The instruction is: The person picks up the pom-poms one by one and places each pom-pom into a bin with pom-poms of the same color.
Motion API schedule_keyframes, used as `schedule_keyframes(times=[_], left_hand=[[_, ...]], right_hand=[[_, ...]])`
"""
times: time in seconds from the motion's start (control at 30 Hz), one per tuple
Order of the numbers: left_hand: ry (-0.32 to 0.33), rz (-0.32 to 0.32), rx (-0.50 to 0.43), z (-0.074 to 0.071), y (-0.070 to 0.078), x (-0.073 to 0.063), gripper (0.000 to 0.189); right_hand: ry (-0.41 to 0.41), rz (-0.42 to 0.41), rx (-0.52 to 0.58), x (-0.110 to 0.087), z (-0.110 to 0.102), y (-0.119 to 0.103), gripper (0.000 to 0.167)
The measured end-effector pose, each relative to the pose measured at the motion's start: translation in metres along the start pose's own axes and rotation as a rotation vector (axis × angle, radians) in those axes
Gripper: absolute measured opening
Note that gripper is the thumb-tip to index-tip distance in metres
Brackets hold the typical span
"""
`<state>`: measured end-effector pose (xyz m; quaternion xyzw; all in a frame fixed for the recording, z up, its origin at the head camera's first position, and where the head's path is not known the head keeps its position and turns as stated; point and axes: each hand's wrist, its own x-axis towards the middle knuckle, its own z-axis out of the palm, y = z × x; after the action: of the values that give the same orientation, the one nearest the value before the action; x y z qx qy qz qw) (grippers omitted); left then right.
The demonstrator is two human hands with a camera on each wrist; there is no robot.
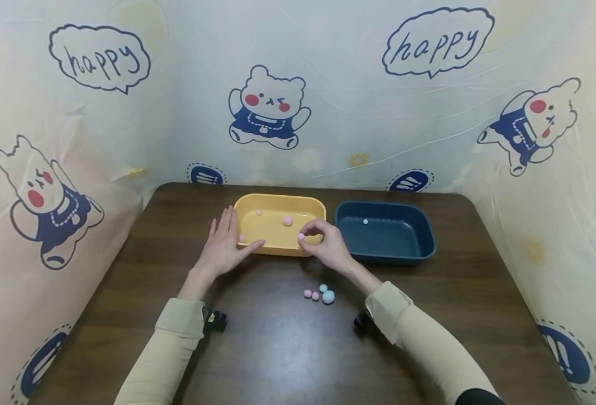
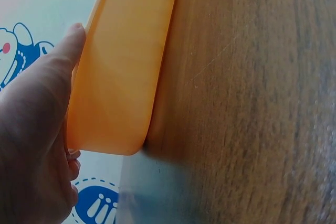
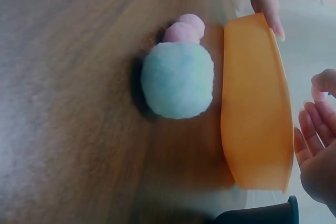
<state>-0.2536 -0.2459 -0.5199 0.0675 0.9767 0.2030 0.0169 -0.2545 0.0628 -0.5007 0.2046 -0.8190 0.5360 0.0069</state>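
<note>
My left hand (image 1: pixel 222 244) rests against the left end of a yellow tray (image 1: pixel 279 251), fingers straight and thumb along the front rim. In the left wrist view that thumb lies at the edge of the tray's wall (image 2: pixel 121 72). Over the tray's front right corner, my right hand (image 1: pixel 332 247) pinches a small pink ball (image 1: pixel 301 237) between thumb and index finger. Inside the tray are a larger pink ball (image 1: pixel 287 221), a tiny one near the back and another in the front left corner, beside the left hand.
A dark blue tray (image 1: pixel 394 259) stands to the right, holding a tiny pale ball (image 1: pixel 365 221). On the brown table (image 1: pixel 272 349), in front of the trays, two pink balls (image 1: pixel 307 293) sit beside a small and a larger light blue ball (image 1: pixel 328 297).
</note>
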Motion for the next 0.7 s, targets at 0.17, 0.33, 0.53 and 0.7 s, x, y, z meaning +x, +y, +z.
schedule_keyframes(times=[0.17, 0.33, 0.53, 0.7], left_hand=[[-0.005, -0.002, -0.005, 0.001, -0.001, 0.000, 0.133], [-0.003, -0.008, -0.010, 0.000, -0.002, 0.001, 0.133], [0.011, -0.005, -0.011, 0.002, -0.001, 0.000, 0.133], [0.015, -0.007, -0.012, 0.003, -0.001, -0.001, 0.132]], right_hand=[[0.000, -0.008, 0.000, 0.009, 0.004, -0.001, 0.013], [0.001, -0.025, -0.011, 0.020, 0.008, -0.002, 0.015], [-0.008, -0.001, 0.002, 0.026, 0.010, -0.003, 0.017], [-0.008, 0.013, 0.011, 0.029, 0.010, -0.002, 0.018]])
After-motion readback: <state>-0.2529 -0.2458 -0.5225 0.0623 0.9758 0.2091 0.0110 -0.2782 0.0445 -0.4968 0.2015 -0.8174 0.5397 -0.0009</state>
